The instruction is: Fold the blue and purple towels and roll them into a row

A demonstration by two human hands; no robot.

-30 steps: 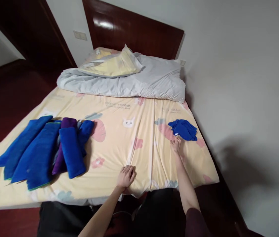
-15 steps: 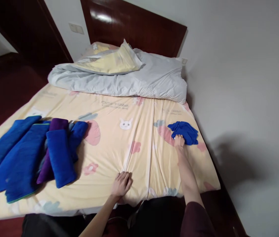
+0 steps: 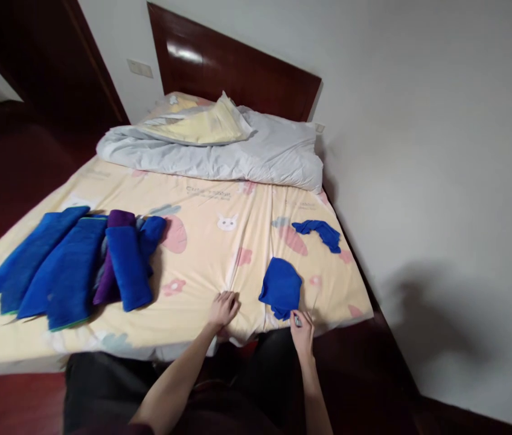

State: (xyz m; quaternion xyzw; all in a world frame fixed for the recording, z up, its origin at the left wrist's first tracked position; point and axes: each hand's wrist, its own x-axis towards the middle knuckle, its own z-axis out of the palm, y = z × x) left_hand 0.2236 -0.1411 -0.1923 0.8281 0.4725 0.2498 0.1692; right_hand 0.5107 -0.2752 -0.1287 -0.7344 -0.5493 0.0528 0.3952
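Note:
My right hand (image 3: 302,332) pinches the near corner of a thin blue cloth (image 3: 281,284), which lies partly spread on the bed close to its front edge. A small greyish thing, too small to name, shows by the fingers. Farther back to the right, a second blue cloth (image 3: 323,231) lies crumpled. My left hand (image 3: 224,309) rests on the patterned bed sheet (image 3: 201,248) near the front edge, its fingers lying on the fabric, where creases run together.
On the left lie several folded blue towels (image 3: 72,275) and a purple towel (image 3: 108,281). A white quilt (image 3: 278,151) is bunched toward the dark wooden headboard (image 3: 242,66). A grey-white wall (image 3: 419,181) stands along the right side.
My right hand has drawn one blue cloth toward the front edge, away from the other blue cloth, which stays behind. My left hand keeps its place on the sheet.

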